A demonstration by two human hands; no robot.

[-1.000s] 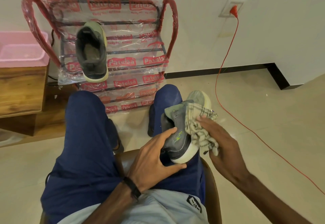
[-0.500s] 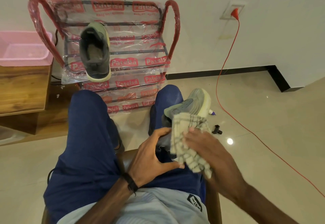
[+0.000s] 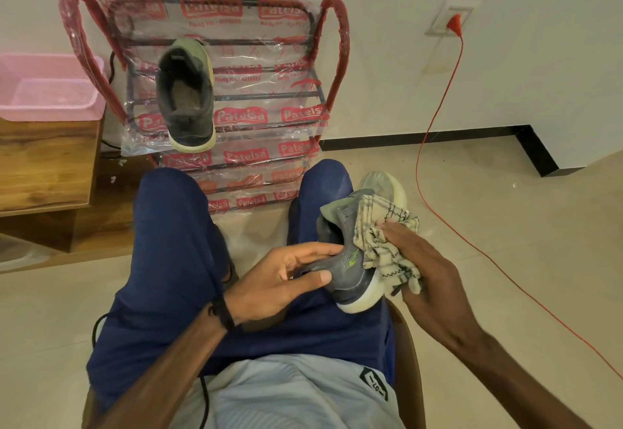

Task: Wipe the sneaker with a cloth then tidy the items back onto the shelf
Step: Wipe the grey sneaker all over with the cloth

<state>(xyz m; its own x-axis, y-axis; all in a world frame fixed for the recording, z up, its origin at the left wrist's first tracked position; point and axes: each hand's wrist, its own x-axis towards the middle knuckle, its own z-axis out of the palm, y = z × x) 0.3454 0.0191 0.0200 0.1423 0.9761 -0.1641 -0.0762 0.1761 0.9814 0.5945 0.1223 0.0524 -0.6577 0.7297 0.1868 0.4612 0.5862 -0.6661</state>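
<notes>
Closest, my left hand (image 3: 279, 285) reaches across my lap, thumb and fingers pinching the heel of the grey sneaker (image 3: 350, 260) on my right thigh. My right hand (image 3: 424, 266) grips the checked cloth (image 3: 384, 243), pressed against its side. Beyond my knees, another sneaker (image 3: 187, 94) lies on the shelf (image 3: 269, 118).

The clear plastic wrap (image 3: 269, 91) over the shoe shelf (image 3: 332, 67) carries the brand "Patelsa" in white on red labels, repeated across every tier (beneath some runs "Redg No", its digits too blurred to read). The shorts patch (image 3: 374, 384) shows "07".
</notes>
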